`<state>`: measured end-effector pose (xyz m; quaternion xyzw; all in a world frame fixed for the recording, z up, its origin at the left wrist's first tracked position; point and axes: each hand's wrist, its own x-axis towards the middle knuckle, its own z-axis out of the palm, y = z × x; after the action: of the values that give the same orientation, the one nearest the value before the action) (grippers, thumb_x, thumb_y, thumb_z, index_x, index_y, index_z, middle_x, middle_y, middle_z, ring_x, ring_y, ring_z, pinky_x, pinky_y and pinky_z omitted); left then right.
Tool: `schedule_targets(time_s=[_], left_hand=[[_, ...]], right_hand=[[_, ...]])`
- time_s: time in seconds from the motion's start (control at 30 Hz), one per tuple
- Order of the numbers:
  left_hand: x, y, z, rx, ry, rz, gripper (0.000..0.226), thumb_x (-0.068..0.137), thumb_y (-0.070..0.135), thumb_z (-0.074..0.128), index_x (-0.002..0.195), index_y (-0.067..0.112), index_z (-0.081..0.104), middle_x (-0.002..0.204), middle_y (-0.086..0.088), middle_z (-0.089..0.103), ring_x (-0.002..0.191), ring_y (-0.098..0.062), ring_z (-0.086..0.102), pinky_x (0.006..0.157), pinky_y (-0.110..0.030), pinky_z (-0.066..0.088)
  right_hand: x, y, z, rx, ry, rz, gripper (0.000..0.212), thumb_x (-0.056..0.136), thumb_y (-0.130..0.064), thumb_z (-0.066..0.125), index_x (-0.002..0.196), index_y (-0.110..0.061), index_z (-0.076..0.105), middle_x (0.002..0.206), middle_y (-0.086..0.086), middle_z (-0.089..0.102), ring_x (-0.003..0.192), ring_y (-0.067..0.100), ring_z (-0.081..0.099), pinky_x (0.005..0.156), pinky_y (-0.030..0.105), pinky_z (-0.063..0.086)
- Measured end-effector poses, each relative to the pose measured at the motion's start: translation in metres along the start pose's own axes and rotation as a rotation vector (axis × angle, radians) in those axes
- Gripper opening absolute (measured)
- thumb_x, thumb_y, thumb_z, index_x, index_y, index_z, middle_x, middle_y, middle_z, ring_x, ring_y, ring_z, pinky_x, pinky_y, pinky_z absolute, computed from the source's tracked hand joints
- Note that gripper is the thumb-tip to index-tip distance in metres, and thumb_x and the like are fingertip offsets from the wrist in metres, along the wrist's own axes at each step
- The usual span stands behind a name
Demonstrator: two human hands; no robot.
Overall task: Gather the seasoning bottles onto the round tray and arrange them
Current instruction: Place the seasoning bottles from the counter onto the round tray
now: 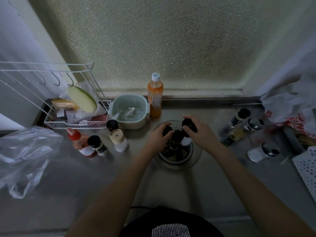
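Observation:
A round clear tray (pixel 196 157) lies on the steel counter in the middle. Three black-capped seasoning bottles stand on it. My left hand (pixel 158 136) grips the left one (pixel 167 130). My right hand (pixel 199 130) holds the right one (pixel 188 124) by its cap. Between them stands a third bottle (pixel 177 138), untouched. To the left are a red sauce bottle (pixel 79 142), a black-capped jar (pixel 98 145), a beige-capped white bottle (pixel 118 140) and a dark-capped bottle (pixel 112 124). To the right are several more bottles (pixel 239 118), one lying down (pixel 263 152).
A tall orange drink bottle (pixel 155 96) stands at the back by the frosted window. A pale green strainer basket (pixel 130 111) and a white wire rack (pixel 68 110) sit at the left rear. Clear plastic bag (pixel 25 156) at left; bags and a white perforated tray (pixel 306 170) at right.

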<state>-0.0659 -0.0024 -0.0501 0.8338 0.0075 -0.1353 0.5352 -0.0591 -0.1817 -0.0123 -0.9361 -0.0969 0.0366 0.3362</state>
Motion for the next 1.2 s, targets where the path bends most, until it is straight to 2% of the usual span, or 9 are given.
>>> schedule_targets(time_s=[0.13,0.27,0.33,0.43,0.57,0.7,0.87,1.07,1.2], left_hand=[[0.001,-0.002,0.000,0.018,0.004,-0.004,0.039,0.092,0.035,0.054,0.129,0.031,0.047,0.127,-0.010,0.057,0.109,-0.024,0.057,0.093,-0.043,0.051],[-0.001,0.000,-0.002,0.019,-0.019,-0.009,0.043,0.093,0.034,0.052,0.135,0.030,0.043,0.130,-0.010,0.054,0.111,-0.025,0.056,0.084,-0.030,0.050],[-0.001,-0.001,-0.005,0.113,-0.035,0.022,0.047,0.093,0.036,0.051,0.138,0.030,0.039,0.133,-0.010,0.053,0.117,-0.025,0.054,0.092,-0.032,0.047],[-0.005,-0.001,-0.019,0.290,-0.034,0.071,0.047,0.095,0.037,0.046,0.141,0.029,0.036,0.137,-0.010,0.049,0.123,-0.026,0.048,0.100,-0.038,0.041],[-0.026,-0.015,-0.052,0.673,0.411,0.208,0.028,0.090,0.022,0.051,0.117,0.016,0.057,0.115,-0.010,0.062,0.107,-0.030,0.054,0.093,-0.042,0.040],[-0.041,-0.040,-0.069,0.820,0.658,0.056,0.038,0.072,0.009,0.061,0.110,0.008,0.057,0.111,-0.016,0.061,0.107,-0.037,0.051,0.097,-0.053,0.034],[-0.047,-0.063,-0.071,0.691,0.523,-0.156,0.056,0.074,0.005,0.056,0.128,0.004,0.042,0.132,-0.019,0.043,0.123,-0.045,0.034,0.104,-0.057,0.030],[-0.047,-0.061,-0.078,0.690,0.532,-0.148,0.020,0.078,0.004,0.055,0.097,-0.004,0.054,0.101,-0.030,0.056,0.094,-0.045,0.050,0.085,-0.051,0.035],[-0.048,-0.058,-0.081,0.575,0.529,-0.126,0.034,0.077,0.029,0.061,0.094,0.002,0.053,0.097,-0.022,0.058,0.094,-0.042,0.051,0.078,-0.044,0.036]], right_hand=[[-0.004,0.040,-0.029,-0.398,0.312,0.197,0.040,0.088,-0.023,0.052,0.128,-0.020,0.051,0.142,0.012,0.047,0.128,0.035,0.044,0.104,0.051,0.036],[-0.032,0.084,-0.038,-0.469,0.149,0.562,0.044,0.084,-0.011,0.056,0.128,-0.011,0.049,0.144,0.022,0.035,0.124,0.045,0.038,0.101,0.051,0.036],[-0.042,0.090,-0.036,-0.389,0.134,0.554,0.032,0.086,-0.002,0.050,0.118,0.002,0.052,0.133,0.029,0.040,0.111,0.044,0.046,0.086,0.039,0.038],[-0.045,0.082,-0.038,-0.325,0.222,0.495,0.025,0.085,0.006,0.046,0.108,0.006,0.056,0.116,0.034,0.048,0.098,0.044,0.050,0.074,0.036,0.034],[-0.042,0.052,-0.035,-0.291,0.288,0.359,0.025,0.082,-0.003,0.058,0.107,-0.003,0.057,0.113,0.027,0.051,0.096,0.040,0.053,0.074,0.034,0.037],[-0.035,0.021,-0.021,-0.204,0.194,0.242,0.030,0.080,-0.006,0.061,0.109,-0.009,0.056,0.114,0.019,0.050,0.095,0.035,0.054,0.075,0.031,0.039],[-0.036,0.011,0.002,-0.172,0.052,0.254,0.040,0.083,-0.004,0.059,0.120,-0.008,0.045,0.113,0.021,0.054,0.099,0.037,0.054,0.073,0.033,0.038],[-0.037,0.013,0.005,-0.142,0.088,0.241,0.038,0.084,-0.007,0.060,0.120,-0.009,0.049,0.109,0.022,0.062,0.097,0.038,0.057,0.073,0.037,0.043],[-0.036,0.014,0.003,-0.123,0.107,0.252,0.053,0.085,-0.015,0.063,0.134,-0.015,0.041,0.114,0.022,0.058,0.101,0.037,0.055,0.077,0.039,0.045]])
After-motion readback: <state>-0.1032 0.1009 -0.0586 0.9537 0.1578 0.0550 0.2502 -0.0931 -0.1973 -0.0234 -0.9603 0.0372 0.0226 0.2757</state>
